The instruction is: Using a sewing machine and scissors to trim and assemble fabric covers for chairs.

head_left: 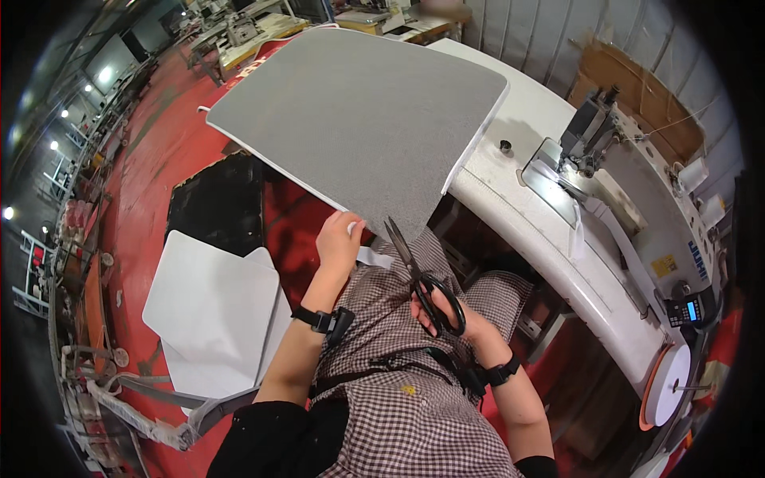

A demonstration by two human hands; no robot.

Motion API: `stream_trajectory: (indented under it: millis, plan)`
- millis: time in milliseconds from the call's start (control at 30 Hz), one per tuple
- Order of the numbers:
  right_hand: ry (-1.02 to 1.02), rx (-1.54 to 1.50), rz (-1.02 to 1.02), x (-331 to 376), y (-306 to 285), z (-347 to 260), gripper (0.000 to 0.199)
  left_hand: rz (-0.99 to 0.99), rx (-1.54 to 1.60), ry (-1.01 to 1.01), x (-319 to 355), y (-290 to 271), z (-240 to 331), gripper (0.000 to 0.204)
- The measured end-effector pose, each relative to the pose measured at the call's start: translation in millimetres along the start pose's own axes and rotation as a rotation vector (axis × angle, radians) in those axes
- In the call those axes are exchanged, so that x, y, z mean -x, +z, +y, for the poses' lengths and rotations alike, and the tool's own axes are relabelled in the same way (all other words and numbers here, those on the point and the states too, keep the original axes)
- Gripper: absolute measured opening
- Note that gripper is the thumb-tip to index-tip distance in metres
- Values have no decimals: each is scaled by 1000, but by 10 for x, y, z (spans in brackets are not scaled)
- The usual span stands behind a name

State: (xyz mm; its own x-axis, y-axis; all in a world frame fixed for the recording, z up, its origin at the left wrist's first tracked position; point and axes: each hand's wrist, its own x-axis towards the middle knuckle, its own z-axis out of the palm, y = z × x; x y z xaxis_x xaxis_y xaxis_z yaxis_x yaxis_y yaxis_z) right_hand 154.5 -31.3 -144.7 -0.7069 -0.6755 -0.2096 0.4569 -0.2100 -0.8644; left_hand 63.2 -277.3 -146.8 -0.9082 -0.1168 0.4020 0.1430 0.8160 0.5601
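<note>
The grey panel (358, 119) looks light and stiffish, best held by its white edging (275, 166), pinched by left fingers (344, 218), with right fingers (424, 315) wrapping scissors (415, 272).

A sewing workshop: sewing machine (673, 231) on a white table (522, 217), thread spools (692, 175), more machines (241, 30) behind.

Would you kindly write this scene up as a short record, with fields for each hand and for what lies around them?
Left hand: fingers on the white edging at the near end of the grey panel
Right hand: holding black scissors by the handles, blades pointing away from the body
Loose piece: white strip, just below the left hand
Left side: overlapping white panels; black board beyond them
Right side: sewing machine on a white table
Clothing: checked apron
</note>
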Motion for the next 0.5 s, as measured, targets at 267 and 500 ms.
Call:
stream_trajectory:
  millis: [267, 500]
  plan:
    - [78, -96, 2, -210, 83, -23, 63, 80, 263, 103, 42, -28, -69, 6]
    - [210, -281, -69, -379, 103, 59, 67, 86, 431, -54, 109, 27, -107, 4]
